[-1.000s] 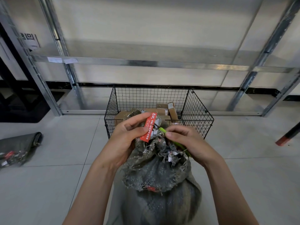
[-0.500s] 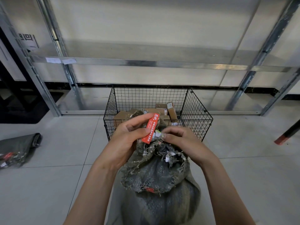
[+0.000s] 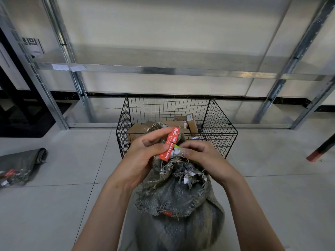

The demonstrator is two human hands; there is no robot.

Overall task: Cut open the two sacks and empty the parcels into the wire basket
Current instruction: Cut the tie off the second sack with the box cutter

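Note:
A full grey woven sack (image 3: 174, 201) stands on the floor in front of me, its frayed neck bunched at the top. My left hand (image 3: 143, 158) pinches the red seal tag (image 3: 169, 144) on that neck between thumb and fingers. My right hand (image 3: 201, 158) grips a small yellow-green cutter (image 3: 176, 146) whose tip lies against the neck just below the tag. Just beyond the sack stands the black wire basket (image 3: 220, 124), with several cardboard parcels (image 3: 190, 121) inside it. A second grey sack (image 3: 20, 165) lies flat on the floor at the far left.
A metal shelving rack (image 3: 163, 70) runs along the wall behind the basket, its posts reaching the floor on both sides. A dark leg with a red foot (image 3: 316, 154) slants in at the right. A black frame (image 3: 18, 113) stands at the far left.
My right hand has slid left along the neck, so the cutter's tip now sits close under the red tag. The left hand has kept its pinch on the tag.

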